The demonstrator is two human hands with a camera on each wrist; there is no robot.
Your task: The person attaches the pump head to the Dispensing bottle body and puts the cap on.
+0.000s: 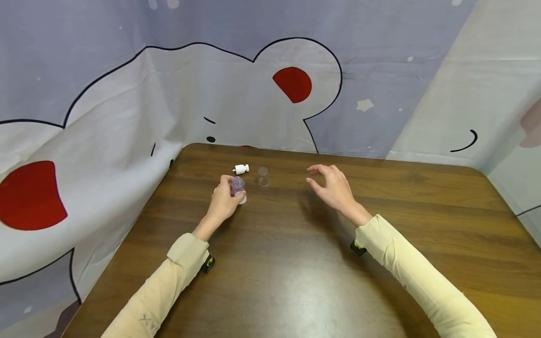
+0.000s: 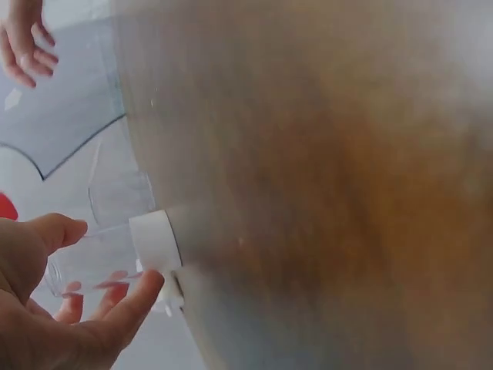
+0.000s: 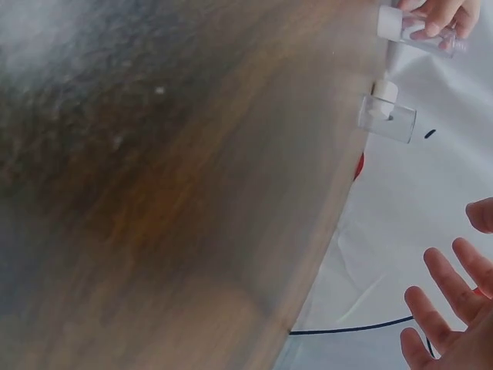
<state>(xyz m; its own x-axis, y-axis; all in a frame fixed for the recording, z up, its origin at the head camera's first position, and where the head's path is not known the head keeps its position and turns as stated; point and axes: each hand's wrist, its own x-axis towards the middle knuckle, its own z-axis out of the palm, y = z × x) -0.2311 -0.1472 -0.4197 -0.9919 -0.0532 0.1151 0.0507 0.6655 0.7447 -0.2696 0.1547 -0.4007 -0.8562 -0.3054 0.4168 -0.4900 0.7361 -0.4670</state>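
A small clear plastic bottle [image 1: 238, 186] with a white base stands upright at the back left of the table. My left hand [image 1: 222, 199] holds it from the left, thumb on the near side and fingers round the far side. In the left wrist view the white base [image 2: 156, 240] meets the tabletop. Just behind the bottle, a white pump top [image 1: 241, 169] lies on its side. To the right stands a clear cylindrical cap [image 1: 263, 176]. My right hand [image 1: 336, 188] hovers over the table farther right, fingers loosely bent, holding nothing.
A brown wood-grain table [image 1: 291, 263] fills the lower view. Behind and to its left hangs a cloth backdrop [image 1: 236, 89] with cartoon bear drawings, right along the table's back edge.
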